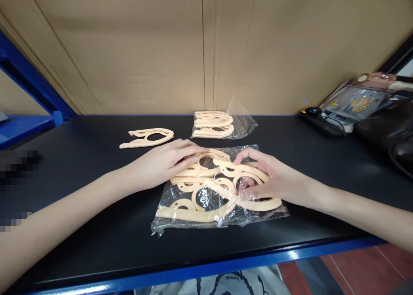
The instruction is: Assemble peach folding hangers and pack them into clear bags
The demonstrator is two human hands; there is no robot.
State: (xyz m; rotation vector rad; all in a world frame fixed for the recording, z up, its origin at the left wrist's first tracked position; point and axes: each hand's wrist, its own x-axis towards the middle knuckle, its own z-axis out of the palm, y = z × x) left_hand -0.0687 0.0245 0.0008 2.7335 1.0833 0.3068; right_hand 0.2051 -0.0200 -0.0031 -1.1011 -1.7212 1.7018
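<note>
A clear plastic bag (251, 219) with several cream folding hangers (209, 215) lies flat on the black table in front of me. My left hand (176, 159) rests on the bag's upper left part, fingers stretched out over the hangers there. At the bag's right side, my right hand (263, 176) curls its thumb and fingers around a folded cream hanger (263, 204). Whether this hanger is inside the bag or on top of it, I cannot tell. Beyond my left hand, a loose folded hanger (158, 133) lies on the table.
At the back stands a smaller clear bag of stacked hangers (213, 125), near the cardboard wall (129, 50). On the right are a black device with a cable (325, 123), a clear pouch (358, 101) and a dark leather bag (390, 131). A blue edge (206, 271) borders the table (112, 239).
</note>
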